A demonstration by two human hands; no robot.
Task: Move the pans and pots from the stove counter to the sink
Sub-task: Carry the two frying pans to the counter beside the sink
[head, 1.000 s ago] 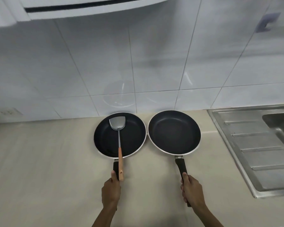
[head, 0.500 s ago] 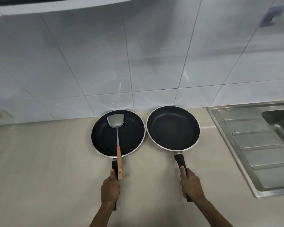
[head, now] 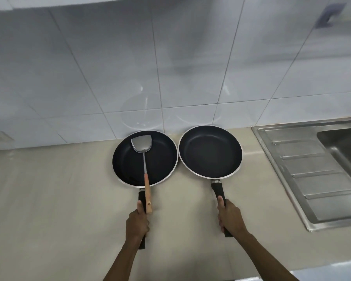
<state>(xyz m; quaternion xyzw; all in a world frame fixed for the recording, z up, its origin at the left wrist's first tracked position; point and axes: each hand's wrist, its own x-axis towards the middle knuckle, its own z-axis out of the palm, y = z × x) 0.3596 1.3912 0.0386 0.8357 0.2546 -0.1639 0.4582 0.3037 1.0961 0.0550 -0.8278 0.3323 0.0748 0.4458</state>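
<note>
gripping each rigid, likely fairly light pan by its black handle, the left hand (head: 137, 225) closes on the left pan (head: 128, 161) carrying a loose spatula (head: 144, 157) that may slide, the right hand (head: 231, 218) on the right pan (head: 210, 152), both seemingly resting on the counter (head: 49, 199), sink (head: 340, 147) at three o'clock.

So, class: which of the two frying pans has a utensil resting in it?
The left pan, gripped by the left hand, holds a metal spatula with a wooden handle. The right pan, nearer the sink, is empty.
</note>
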